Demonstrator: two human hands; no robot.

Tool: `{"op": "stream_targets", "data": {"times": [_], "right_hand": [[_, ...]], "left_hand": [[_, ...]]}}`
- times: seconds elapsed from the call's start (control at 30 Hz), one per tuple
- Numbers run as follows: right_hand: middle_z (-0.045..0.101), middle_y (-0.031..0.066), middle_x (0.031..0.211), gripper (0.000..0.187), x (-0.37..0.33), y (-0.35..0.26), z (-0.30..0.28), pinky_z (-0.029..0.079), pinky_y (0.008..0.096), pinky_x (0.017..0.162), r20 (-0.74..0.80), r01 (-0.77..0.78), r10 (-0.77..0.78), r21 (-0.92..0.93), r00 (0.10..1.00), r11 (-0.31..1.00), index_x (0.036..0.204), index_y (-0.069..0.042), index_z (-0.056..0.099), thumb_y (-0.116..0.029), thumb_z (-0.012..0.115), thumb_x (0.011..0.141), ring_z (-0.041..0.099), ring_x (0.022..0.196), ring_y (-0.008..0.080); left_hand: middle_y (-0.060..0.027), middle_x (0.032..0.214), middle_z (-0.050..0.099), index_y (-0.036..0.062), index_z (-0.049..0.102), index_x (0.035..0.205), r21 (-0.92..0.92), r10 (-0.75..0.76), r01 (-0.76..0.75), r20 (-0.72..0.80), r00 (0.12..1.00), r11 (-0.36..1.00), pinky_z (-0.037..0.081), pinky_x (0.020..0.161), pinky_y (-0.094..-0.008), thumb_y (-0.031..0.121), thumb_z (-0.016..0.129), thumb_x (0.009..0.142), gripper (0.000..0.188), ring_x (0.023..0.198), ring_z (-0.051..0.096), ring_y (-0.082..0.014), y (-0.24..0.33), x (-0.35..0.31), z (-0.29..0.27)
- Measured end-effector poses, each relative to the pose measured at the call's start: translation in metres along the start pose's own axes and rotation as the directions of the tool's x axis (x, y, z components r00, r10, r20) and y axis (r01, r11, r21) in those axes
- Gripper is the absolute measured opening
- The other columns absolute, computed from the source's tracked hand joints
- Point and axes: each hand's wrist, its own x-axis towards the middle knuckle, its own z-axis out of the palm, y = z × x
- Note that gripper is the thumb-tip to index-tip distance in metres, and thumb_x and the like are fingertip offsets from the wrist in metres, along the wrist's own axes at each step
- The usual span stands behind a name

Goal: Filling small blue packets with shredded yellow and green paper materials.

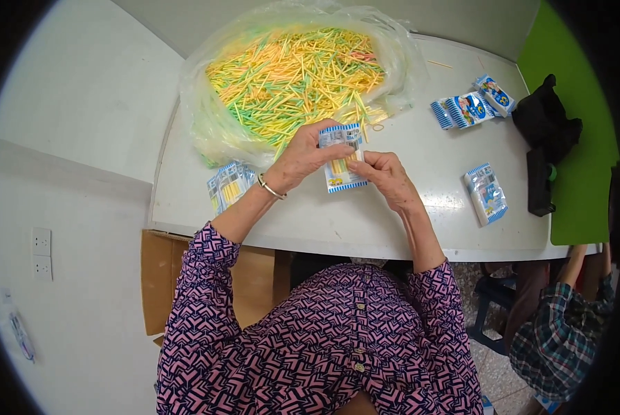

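- Blue-and-white small packet [342, 160] is held above the white table [420, 228], near its middle.
- Left hand [303, 158] pinches the packet's top edge.
- Right hand [386, 176] grips its right side, fingers closed on yellow sticks [344, 164] inside.

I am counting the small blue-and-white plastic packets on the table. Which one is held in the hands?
The blue-and-white packet at the centre, gripped by left hand and right hand; the others lie untouched.

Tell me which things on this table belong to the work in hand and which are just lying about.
In use:
small blue-and-white plastic packet, in left hand and right hand
clear bag of yellow and green sticks
filled packets

Lying about:
black bag
brown cardboard box
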Motion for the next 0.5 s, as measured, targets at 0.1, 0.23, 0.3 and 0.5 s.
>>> {"op": "stream_targets", "data": {"times": [0.1, 0.23, 0.3, 0.5], "right_hand": [[0.063, 0.0049, 0.095, 0.029, -0.017, -0.01, -0.009, 0.045, 0.0217, 0.078, -0.169, 0.157, -0.204, -0.254, 0.964, 0.954, 0.106, 0.001, 0.061, -0.018, 0.063, 0.085, 0.058, 0.084, 0.0099], [0.06, 0.0144, 0.111, 0.033, -0.082, -0.027, -0.091, 0.042, 0.0331, 0.089, -0.415, -0.169, -0.684, -0.901, 0.599, 0.399, 0.111, -0.001, 0.059, -0.021, 0.062, 0.085, 0.056, 0.101, 0.027], [0.058, 0.0203, 0.111, 0.037, -0.116, -0.018, -0.143, 0.041, 0.0373, 0.09, -0.435, -0.402, -0.73, -0.884, 0.526, 0.237, 0.11, 0.005, 0.058, -0.021, 0.062, 0.084, 0.055, 0.102, 0.0331], [0.058, 0.022, 0.108, 0.038, -0.137, 0.014, -0.197, 0.043, 0.0391, 0.084, -0.562, -0.536, -0.587, -0.809, 0.583, 0.242, 0.107, 0.006, 0.059, -0.026, 0.06, 0.086, 0.056, 0.098, 0.0351]], "left_hand": [[-0.0008, 0.09, 0.063, 0.0028, 0.059, 0.103, -0.019, 0.012, -0.013, -0.047, 0.999, 1.0, 0.045, 0.073, -0.0208, 0.013, 0.069, 0.08, 0.027, 0.081, 0.057, -0.0062, 0.004, -0.017, -0.014], [-0.0026, 0.092, 0.063, 0.0022, 0.058, 0.104, 0.182, -0.01, 0.062, -0.273, 0.962, 0.981, 0.045, 0.074, -0.0222, 0.014, 0.069, 0.078, 0.031, 0.083, 0.057, -0.008, 0.026, -0.071, -0.066], [-0.0027, 0.092, 0.063, 0.0026, 0.058, 0.105, 0.173, -0.038, 0.096, -0.31, 0.95, 0.98, 0.045, 0.073, -0.0225, 0.016, 0.071, 0.078, 0.033, 0.082, 0.057, -0.0083, 0.019, -0.098, -0.101], [0.0007, 0.087, 0.061, 0.0042, 0.056, 0.106, 0.212, -0.14, 0.263, -0.464, 0.875, 0.941, 0.044, 0.073, -0.0227, 0.013, 0.07, 0.077, 0.032, 0.081, 0.055, -0.0076, -0.031, -0.134, -0.15]]}}
